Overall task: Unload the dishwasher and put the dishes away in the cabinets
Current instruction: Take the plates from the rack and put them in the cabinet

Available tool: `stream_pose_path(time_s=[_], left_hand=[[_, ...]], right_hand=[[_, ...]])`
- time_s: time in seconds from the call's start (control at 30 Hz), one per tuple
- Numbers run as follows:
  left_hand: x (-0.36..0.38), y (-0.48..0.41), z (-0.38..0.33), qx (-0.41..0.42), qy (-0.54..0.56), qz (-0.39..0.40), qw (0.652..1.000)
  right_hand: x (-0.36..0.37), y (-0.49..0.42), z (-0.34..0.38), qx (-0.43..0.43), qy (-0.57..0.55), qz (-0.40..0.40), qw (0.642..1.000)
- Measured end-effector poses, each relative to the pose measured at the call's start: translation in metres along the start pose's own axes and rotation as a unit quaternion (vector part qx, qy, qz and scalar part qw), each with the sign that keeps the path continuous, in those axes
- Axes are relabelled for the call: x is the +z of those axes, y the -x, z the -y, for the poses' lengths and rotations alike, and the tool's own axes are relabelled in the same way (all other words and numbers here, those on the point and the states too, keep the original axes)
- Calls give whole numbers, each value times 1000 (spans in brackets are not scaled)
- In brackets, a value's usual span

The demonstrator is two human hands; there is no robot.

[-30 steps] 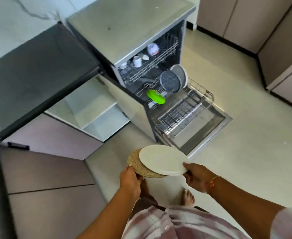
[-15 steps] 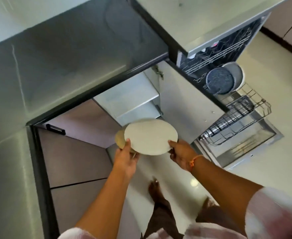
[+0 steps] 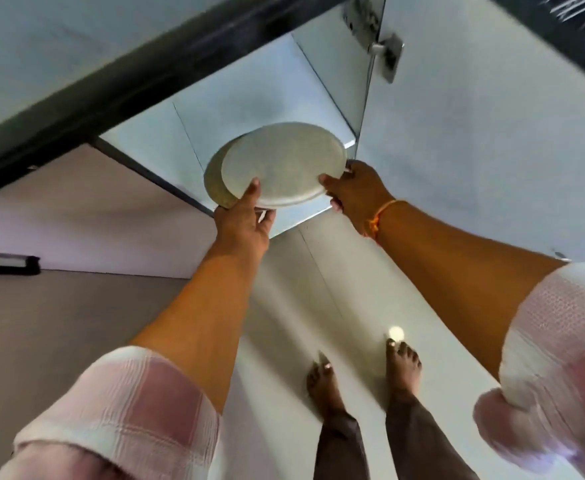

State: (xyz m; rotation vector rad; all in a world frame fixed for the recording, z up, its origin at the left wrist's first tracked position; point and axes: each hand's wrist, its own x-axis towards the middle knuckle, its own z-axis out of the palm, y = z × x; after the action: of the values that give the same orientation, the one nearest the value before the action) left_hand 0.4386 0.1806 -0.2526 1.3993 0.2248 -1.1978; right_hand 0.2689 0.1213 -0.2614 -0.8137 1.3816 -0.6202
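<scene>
Grey countertop [image 3: 76, 46] fills the upper left now, and the dishwasher you faced a second ago has dropped out of view: you've turned and bent to the open cabinet [image 3: 256, 95] under the counter's dark front edge. That's the put-away leg of this load, nearly there. The door [image 3: 492, 150] stands swung wide on your right, hinge [image 3: 388, 57] showing, so the mouth looks open with room on both sides. The white plate [image 3: 284, 164] rides on the tan plate [image 3: 215, 181], both held level at the cabinet's front edge and not yet set down, I'd say. Your left hand [image 3: 242, 220] grasps the near rim, thumb on top. Your right hand [image 3: 357, 192] pinches the right rim. Mind the counter edge overhead as you slide in.
</scene>
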Motion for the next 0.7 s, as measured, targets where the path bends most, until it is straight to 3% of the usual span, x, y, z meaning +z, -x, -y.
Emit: stream_pose_path(time_s=[0.13,0.23,0.37,0.43,0.5,0.53,0.63,0.7], left_hand=[[12,-51,-3,40,2,-3,999],[11,-85,-9,67,-13,-30,997],[7,-123,-23,107,-196,-22,974],[14,-137,-27,144,-326,-73,932],[22,-146,-28,133,-380,-121,907],[25,-151,-27,141,-406,-129,893],[30,-168,-26,218,-563,-133,786],[32,-175,-25,227,-587,-126,767]], right_hand=[[15,-46,-9,-42,-14,-16,999],[27,-76,-16,-90,49,-33,994],[39,-106,-13,-140,183,-16,973],[43,-120,-8,-160,268,0,950],[47,-133,-5,-172,333,11,927],[48,-140,-4,-178,363,15,915],[51,-156,-2,-214,459,27,862],[52,-164,2,-237,514,32,824]])
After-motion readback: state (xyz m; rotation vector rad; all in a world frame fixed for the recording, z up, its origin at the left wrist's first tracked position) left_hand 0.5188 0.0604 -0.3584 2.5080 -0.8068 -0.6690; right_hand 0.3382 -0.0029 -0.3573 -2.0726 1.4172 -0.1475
